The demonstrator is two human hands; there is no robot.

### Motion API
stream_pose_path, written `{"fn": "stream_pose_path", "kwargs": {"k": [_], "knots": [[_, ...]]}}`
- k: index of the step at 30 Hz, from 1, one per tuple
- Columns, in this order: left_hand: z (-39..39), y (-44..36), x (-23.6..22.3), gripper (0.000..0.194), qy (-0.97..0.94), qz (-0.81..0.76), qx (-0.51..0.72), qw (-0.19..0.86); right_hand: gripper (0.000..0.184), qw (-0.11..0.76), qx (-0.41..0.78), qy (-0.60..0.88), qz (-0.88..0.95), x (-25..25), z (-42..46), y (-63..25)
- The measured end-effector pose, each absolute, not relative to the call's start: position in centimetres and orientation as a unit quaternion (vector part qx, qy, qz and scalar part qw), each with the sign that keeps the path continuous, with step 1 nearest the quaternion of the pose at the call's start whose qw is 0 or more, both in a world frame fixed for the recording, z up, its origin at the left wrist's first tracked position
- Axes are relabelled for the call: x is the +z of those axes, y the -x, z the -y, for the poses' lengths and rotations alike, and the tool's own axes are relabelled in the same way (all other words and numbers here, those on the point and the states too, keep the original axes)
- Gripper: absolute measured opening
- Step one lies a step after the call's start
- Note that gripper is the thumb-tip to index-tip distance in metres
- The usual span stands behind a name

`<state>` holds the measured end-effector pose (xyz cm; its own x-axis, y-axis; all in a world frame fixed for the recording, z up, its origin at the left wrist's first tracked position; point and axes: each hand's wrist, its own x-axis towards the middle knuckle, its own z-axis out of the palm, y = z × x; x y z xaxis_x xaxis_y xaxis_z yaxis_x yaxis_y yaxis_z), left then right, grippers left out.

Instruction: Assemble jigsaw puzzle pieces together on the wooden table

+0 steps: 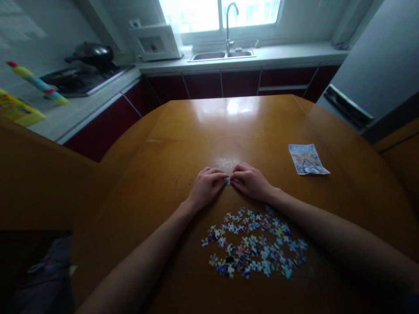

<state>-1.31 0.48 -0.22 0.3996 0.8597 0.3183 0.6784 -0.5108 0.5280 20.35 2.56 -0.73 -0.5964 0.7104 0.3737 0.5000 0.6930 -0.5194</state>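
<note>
Two-handed hold, wooden table (153,174).
Left hand (207,186) pinching puzzle bit (228,181) at centre (one piece or joined, unclear); right hand (250,181) pinching its right side, seemingly to steady it; loose pieces (266,253) near, likely for reach; printed sheet (307,159) right.

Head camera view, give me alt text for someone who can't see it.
A person's left hand and right hand pinch a small bit of jigsaw at a wooden table. Loose puzzle pieces lie scattered nearer the camera, with a printed sheet off to the right. Beyond are a sink and a bright window.
</note>
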Motion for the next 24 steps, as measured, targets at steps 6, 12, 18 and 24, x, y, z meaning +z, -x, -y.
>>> {"fn": "stream_pose_path", "kwargs": {"k": [6,12,18,24], "knots": [[-0.70,1.39,-0.25,0.011,-0.816,-0.445,0.312,0.198,0.010,0.288,0.188,0.348,0.872,-0.85,-2.55,-20.30],[-0.42,1.34,-0.28,0.014,-0.833,-0.431,0.293,0.184,0.010,0.292,0.199,0.335,0.873,-1.02,-2.58,-20.39],[-0.20,1.26,-0.09,0.017,-0.842,-0.435,0.275,0.163,0.009,0.295,0.204,0.336,0.871,-0.96,-2.55,-20.39],[-0.28,1.28,0.00,0.019,-0.830,-0.432,0.303,0.181,0.016,0.337,0.200,0.356,0.849,-1.18,-2.68,-20.47]]}}
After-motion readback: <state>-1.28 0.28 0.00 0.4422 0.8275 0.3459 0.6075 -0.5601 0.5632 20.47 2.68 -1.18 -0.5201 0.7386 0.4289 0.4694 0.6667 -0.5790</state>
